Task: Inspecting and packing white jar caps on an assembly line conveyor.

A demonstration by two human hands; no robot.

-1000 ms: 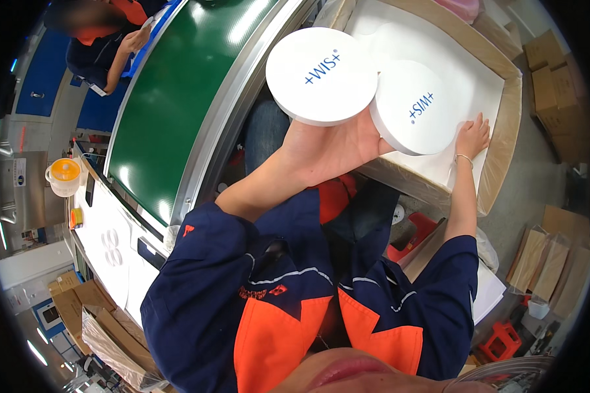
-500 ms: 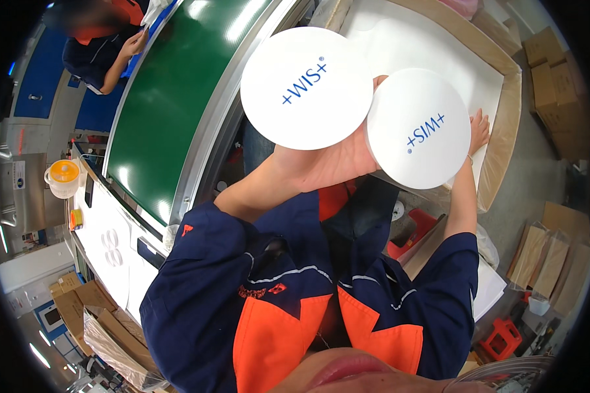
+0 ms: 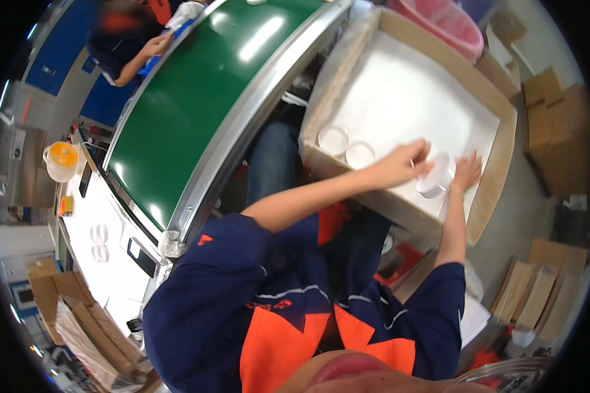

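My left hand [image 3: 403, 165] reaches over the near side of a plastic-lined cardboard box [image 3: 498, 196]. Its fingers are half bent, with a gap between thumb and forefinger, and I see nothing between them. Close to the fingertips, a white round disc-like piece [image 3: 434, 178] stands tilted, blurred; it may be more than one. On its other side is my right hand [image 3: 467, 171], fingers spread over the white lining sheet [image 3: 406, 78]. Whether either hand touches the tilted piece is unclear. Two more white round pieces [image 3: 334, 140] lie side by side in the box's near left corner.
A green conveyor belt [image 3: 183, 124] with a metal rail runs along the left. Beyond it a co-worker's hand [image 3: 156, 46] is raised. A white table [image 3: 111, 288] bears a phone and clear rings. Behind the box stands a pink basket [image 3: 449, 29]; cartons [image 3: 550, 118] are stacked at right.
The two white printed discs have left the space before my eyes. My left hand has moved away from me, down into the box beside my right hand. My view has shifted, showing more of the box.
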